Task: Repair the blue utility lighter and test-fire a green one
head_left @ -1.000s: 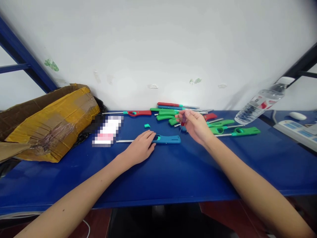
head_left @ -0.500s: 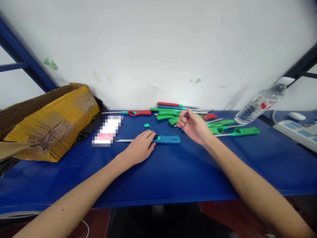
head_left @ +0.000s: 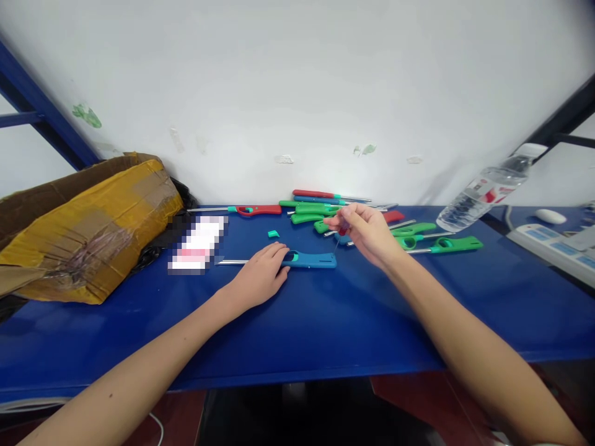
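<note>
A blue stick lighter (head_left: 317, 261) lies flat on the blue table, its metal tube pointing left. Over its trigger area rests my left hand (head_left: 261, 274), fingers bent round the body and pinning it down. My right hand (head_left: 369, 234) pinches a screwdriver (head_left: 343, 231) by its small dark red handle. The thin shaft slants down to the handle end of the lighter, where its tip touches or nearly touches; I cannot tell which. Just behind the lighter sits a small turquoise plastic piece (head_left: 273, 234).
Several green lighters (head_left: 309, 214) are heaped at the back, with a red lighter (head_left: 263, 210) to their left. A taped carton (head_left: 102, 229) stands at left beside a blurred-out white item (head_left: 199, 244). Rightward are a tilted water bottle (head_left: 486, 192), a power strip (head_left: 553, 244) and a white mouse (head_left: 551, 216).
My right fingers have shifted on the screwdriver handle, and more of its red colour shows. My left hand and the blue lighter keep their place; the view has moved slightly.
</note>
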A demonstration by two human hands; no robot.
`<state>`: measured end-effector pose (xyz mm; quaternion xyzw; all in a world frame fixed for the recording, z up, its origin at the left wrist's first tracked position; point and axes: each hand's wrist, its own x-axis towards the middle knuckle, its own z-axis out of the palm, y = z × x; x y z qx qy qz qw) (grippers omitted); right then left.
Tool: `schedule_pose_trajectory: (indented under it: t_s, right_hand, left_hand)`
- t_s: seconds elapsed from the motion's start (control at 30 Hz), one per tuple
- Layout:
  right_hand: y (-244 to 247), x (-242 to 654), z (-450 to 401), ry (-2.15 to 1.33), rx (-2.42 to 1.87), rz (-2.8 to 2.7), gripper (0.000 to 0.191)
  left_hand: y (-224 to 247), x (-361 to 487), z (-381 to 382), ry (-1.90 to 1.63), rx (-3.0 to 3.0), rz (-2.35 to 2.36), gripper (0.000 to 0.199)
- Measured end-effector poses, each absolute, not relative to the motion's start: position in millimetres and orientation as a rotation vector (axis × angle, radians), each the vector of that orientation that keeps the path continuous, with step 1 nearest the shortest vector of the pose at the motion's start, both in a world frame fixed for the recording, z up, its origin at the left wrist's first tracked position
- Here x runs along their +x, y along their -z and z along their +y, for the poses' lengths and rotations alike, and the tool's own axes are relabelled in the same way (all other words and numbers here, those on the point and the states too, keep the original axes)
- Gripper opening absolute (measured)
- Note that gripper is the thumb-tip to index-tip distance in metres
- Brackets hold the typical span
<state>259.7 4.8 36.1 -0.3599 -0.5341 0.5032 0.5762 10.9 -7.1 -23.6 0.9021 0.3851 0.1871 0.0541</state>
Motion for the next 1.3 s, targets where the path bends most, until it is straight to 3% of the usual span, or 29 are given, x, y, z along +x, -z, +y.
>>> schedule_pose_trajectory:
  t_s: [0.33,0.67,0.97,1.13,1.3]
  right_hand:
    - [-36,258,5,-1.386,-0.712,-1.233,0.03]
    - [-19,269,18,-0.937,-0.894,-1.412,0.038]
    - [-29,287,25,-0.822,-0.899,-1.121,0.038]
    - [-8,274,25,-0.844,-1.121,-1.464,0.04]
    - [0,271,15,-0.452,-1.27,-1.982,0.023]
  left_hand:
    - [22,12,-7,-0.553,2.743,1.17,0.038]
    - [23,12,-7,-0.567,2.746,1.16,0.035]
    - [12,4,-7,-0.495,2.827,0.987,0.035]
    - [-16,-2,-12,-0.583,2.843,0.938,0.039]
    - [-32,-10,-12,-0.703,2.81,1.001,0.037]
